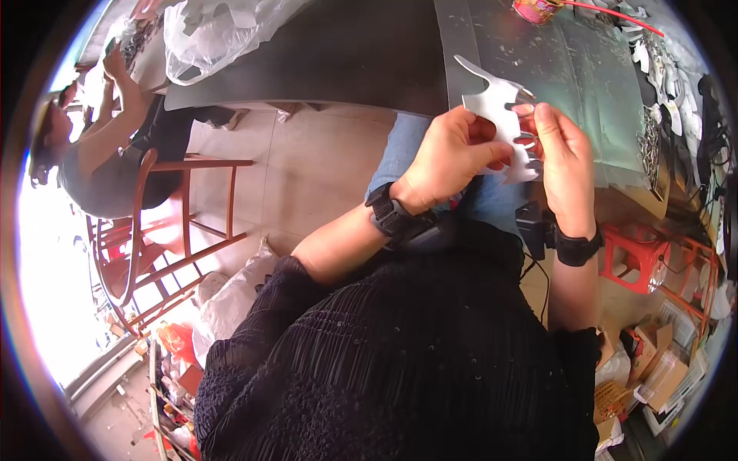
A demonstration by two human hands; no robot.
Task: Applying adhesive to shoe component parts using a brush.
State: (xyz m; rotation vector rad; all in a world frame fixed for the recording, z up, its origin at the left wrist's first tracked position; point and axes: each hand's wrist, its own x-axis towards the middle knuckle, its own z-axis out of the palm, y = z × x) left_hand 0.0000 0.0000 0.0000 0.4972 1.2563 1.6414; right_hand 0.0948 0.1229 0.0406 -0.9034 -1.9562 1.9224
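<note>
A big clear plastic bag (215,34) lies crumpled on the dark table at the upper left, near a seated person. On the floor beside the red wooden chair sit pale plastic bags (231,296), bunched and full, with a small red and orange packet (178,338) just below them. At the lower left edge, a low shelf holds a row of small colourful packets (173,399), too small to tell apart. At the lower right, several brown cardboard boxes (649,349) stand piled together, some open, with a clear plastic box (657,376) among them.
</note>
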